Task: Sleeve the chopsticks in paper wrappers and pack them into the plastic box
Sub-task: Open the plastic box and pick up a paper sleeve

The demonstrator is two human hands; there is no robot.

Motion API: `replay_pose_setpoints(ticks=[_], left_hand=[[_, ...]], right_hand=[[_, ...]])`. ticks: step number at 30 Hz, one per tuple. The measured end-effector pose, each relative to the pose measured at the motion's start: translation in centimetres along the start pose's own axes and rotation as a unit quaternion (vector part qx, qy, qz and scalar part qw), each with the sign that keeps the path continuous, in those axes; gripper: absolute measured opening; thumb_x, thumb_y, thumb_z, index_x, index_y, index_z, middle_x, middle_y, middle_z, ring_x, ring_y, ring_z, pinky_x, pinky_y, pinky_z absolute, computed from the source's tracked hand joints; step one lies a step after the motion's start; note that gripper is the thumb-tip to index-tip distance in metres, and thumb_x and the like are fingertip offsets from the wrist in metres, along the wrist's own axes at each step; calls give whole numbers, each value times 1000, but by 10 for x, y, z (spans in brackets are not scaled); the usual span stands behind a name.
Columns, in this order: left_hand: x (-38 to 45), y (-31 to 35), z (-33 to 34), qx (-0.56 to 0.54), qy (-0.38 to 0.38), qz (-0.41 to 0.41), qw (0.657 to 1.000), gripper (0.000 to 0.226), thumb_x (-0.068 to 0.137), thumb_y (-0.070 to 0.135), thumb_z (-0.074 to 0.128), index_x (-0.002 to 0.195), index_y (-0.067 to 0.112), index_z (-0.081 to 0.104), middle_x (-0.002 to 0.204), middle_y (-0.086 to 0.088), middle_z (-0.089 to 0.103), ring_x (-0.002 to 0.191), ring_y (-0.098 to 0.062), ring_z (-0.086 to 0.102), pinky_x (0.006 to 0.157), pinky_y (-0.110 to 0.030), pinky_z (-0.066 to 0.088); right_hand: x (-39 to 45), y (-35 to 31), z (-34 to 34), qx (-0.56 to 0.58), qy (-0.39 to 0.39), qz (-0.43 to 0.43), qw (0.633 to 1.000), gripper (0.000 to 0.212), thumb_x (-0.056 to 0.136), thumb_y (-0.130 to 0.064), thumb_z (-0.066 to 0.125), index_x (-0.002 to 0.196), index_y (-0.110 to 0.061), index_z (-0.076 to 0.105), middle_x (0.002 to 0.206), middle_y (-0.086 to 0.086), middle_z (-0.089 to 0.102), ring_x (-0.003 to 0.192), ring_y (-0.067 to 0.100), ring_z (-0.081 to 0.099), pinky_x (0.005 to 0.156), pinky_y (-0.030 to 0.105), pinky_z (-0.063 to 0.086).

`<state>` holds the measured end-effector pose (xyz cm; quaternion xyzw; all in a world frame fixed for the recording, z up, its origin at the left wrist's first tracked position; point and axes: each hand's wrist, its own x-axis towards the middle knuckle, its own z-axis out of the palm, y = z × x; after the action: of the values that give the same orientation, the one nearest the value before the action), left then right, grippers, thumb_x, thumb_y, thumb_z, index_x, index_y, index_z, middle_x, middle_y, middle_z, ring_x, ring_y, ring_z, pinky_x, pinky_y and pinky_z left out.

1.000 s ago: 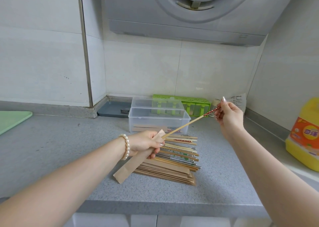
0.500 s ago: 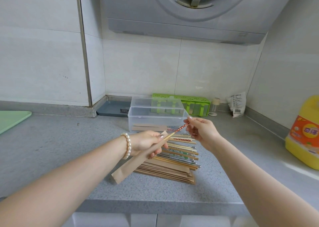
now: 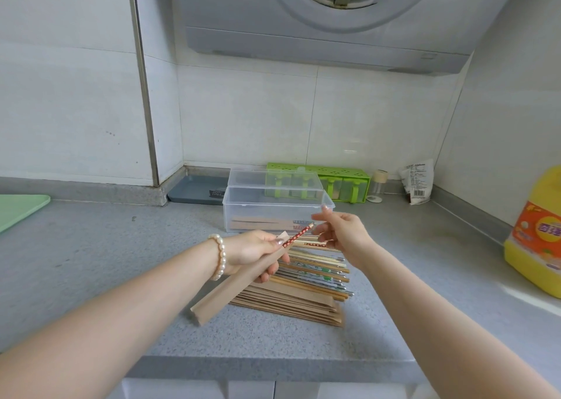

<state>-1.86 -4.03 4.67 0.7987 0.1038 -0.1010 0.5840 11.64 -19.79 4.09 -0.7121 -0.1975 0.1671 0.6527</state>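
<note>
Above the counter, left hand gripping wrapper — chopstick tip pointing up-right, right hand loose, apart.

Grey speckled counter under my grip. White tiled wall ahead, meeting another to my right in a corner. Grey hood overhead. Metal strip runs up the wall, upper left. Soft daylight; bright patch on the counter at far right.

Soft, bright daylight enters from the right of the frame, casting faint shadows, while wide-angle distortion bends the edges.
</note>
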Motion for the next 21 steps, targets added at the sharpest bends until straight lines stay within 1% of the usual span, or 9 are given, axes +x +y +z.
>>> replay_pose_setpoints(ticks=[2,4,6,7,9,11,15,18,21], left_hand=[[0,-2,-4,6,6,-5,1000,32,101,26,32,97,5,56,65,-5,56,51,-14,54,51,-24,49],[1,-5,-8,12,12,-7,1000,32,101,26,33,97,5,56,64,-5,58,51,-15,55,51,-25,50],[3,-7,-13,16,22,-9,1000,31,101,26,33,97,5,55,63,-4,58,50,-14,55,51,-25,49],[5,-8,-15,18,27,-9,999,31,101,26,33,96,5,55,63,-4,58,50,-14,54,51,-25,49],[9,-10,-19,27,35,-8,999,31,101,26,32,94,5,55,62,-3,58,49,-13,53,50,-24,48],[12,-12,-21,31,39,-9,999,31,101,26,33,91,6,54,61,-3,57,48,-12,52,50,-23,47],[19,-15,-23,44,26,-12,999,29,100,23,35,86,7,55,59,-1,57,47,-11,52,50,-22,46],[21,-17,-25,60,27,-12,998,27,100,20,36,85,8,56,60,-1,58,48,-10,53,50,-20,46],[21,-16,-26,55,38,-5,998,26,99,18,39,85,7,58,60,-1,60,46,-9,53,49,-19,46]], right_hand=[[15,4,-15,-44,68,-3,997,24,92,-24,57,101,-4,67,69,6,64,55,14,53,54,23,43],[30,13,-28,-141,101,-8,985,19,88,-15,62,100,-1,68,71,5,64,60,15,54,61,27,48],[42,24,-33,-250,96,-8,964,15,85,-13,66,95,-2,70,80,6,67,73,19,58,73,33,50],[47,29,-33,-295,85,-6,952,13,84,-14,68,93,-5,71,85,6,68,79,20,60,75,32,49],[56,36,-29,-360,59,-11,931,12,83,-16,69,92,-10,72,92,5,69,84,17,60,76,28,48],[62,41,-23,-410,38,-25,911,12,84,-19,68,93,-13,72,95,3,70,84,15,59,78,26,48],[73,46,-14,-468,-1,-32,883,11,84,-22,68,91,-16,72,93,1,69,83,14,57,76,25,47],[77,49,-13,-473,-16,-33,880,8,83,-21,69,89,-17,72,87,-2,65,82,14,56,74,25,46],[79,50,-17,-467,-25,-34,883,8,81,-20,70,88,-16,72,86,-4,63,82,13,56,74,25,47]])
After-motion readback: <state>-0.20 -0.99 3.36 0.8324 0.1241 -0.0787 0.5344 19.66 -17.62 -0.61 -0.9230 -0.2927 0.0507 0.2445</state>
